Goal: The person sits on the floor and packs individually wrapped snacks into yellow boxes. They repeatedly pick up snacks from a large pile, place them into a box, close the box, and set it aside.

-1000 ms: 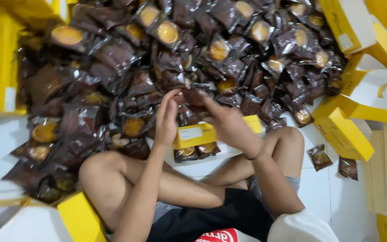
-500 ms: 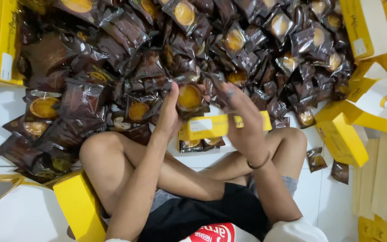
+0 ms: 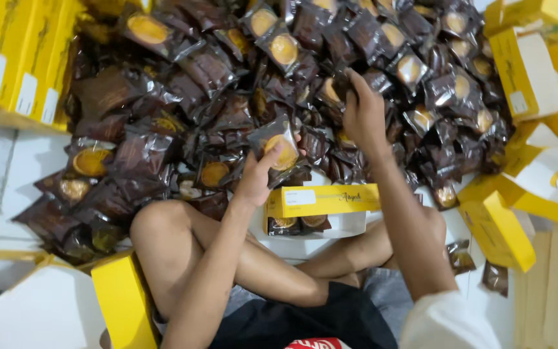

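Both hands are at work over a heap of dark brown wrapped pastries (image 3: 163,123) spread across the floor. Left hand (image 3: 256,178) grips one wrapped pastry (image 3: 278,143), its golden round showing through the clear window, lifted just above the open yellow box (image 3: 321,200). Right hand (image 3: 364,113) reaches farther into the heap, fingers closed on another brown packet (image 3: 340,84). Two packets already lie inside the box, which sits between the person's crossed legs. More yellow boxes (image 3: 524,71) stack at the right, and flat ones (image 3: 14,58) at the left.
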